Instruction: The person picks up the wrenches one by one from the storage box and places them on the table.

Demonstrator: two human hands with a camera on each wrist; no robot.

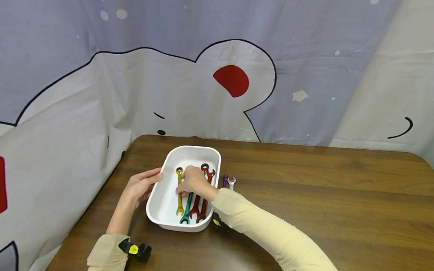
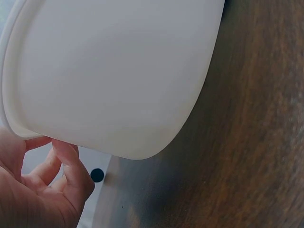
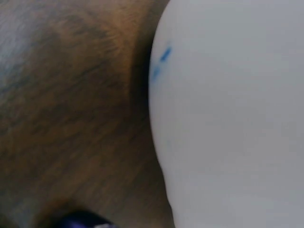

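Note:
A white tray [image 1: 190,226] holds several combination wrenches. My left hand [image 1: 141,185] grips its left rim, thumb on top; curled fingers [image 2: 71,166] touch the outer wall in the left wrist view. My right hand [image 1: 196,181] reaches over the right rim into the tray, fingers bent downward, thumb crossing the yellow wrench [image 1: 180,205]. It covers the upper part of a green wrench [image 1: 186,212]; I cannot tell which wrench its fingers hold. Two red wrenches [image 1: 195,208] lie along the right side, partly under the hand. In the right wrist view, only the tray's outer wall [image 3: 228,114] fills the right.
Right of the tray, a purple wrench [image 1: 225,179] and a silver wrench [image 1: 231,181] lie on the brown wooden table [image 1: 331,195], partly hidden by the right sleeve [image 1: 271,229]. A printed curtain [image 1: 174,89] hangs behind and left of the table.

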